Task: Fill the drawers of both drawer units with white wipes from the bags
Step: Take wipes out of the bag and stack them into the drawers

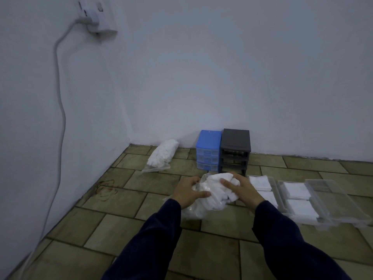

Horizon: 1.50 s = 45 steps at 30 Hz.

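- One view only, from a camera worn on the person's head, so no second view shares the scene.
- It looks forward and down over both sleeves at the left hand (186, 191) and right hand (241, 189), which lie near, low in the centre.
- It faces a room corner: the tiled floor (113, 225) fills the lower part, the white wall (222, 67) the upper.
- The blue drawer unit (207, 149) and black drawer unit (235, 150) stand farther off against that wall.
- The wide angle bends the edges, and the dim light probably hides fine detail.
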### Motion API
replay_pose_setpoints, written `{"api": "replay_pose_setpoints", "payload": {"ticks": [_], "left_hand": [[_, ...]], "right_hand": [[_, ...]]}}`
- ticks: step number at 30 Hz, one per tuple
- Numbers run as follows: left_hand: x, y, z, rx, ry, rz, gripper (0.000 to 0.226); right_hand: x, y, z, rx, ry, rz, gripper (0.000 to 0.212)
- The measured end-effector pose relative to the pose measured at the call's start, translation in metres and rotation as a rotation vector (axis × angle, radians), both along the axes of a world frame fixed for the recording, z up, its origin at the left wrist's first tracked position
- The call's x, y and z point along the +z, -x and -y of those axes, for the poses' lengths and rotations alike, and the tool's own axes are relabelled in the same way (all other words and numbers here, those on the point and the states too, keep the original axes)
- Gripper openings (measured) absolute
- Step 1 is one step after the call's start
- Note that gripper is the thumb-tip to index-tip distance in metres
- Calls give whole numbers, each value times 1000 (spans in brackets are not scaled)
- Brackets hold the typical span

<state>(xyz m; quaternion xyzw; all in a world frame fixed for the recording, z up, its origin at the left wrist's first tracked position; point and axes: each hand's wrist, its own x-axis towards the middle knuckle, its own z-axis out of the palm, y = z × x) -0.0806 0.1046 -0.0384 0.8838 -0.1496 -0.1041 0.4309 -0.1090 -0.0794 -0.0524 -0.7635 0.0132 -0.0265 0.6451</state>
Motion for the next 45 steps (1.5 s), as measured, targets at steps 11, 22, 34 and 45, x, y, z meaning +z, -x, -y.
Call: {"api": "replay_pose_setpoints", "payload": {"ticks": [11, 22, 34, 45], "left_hand": [[-2, -1, -1, -6, -2, -5, 43], [-8, -7, -4, 39, -87, -34, 66], [-17, -10, 1, 40, -195, -32, 65], [-14, -13, 14, 83, -103, 129, 54]], "right_hand": [[-4, 1, 5, 35, 55, 53, 28], [-1, -1, 23, -58, -244, -21, 37], [18, 7, 22, -54, -674, -32, 26], [24, 5, 15, -75, -687, -2, 33]]}}
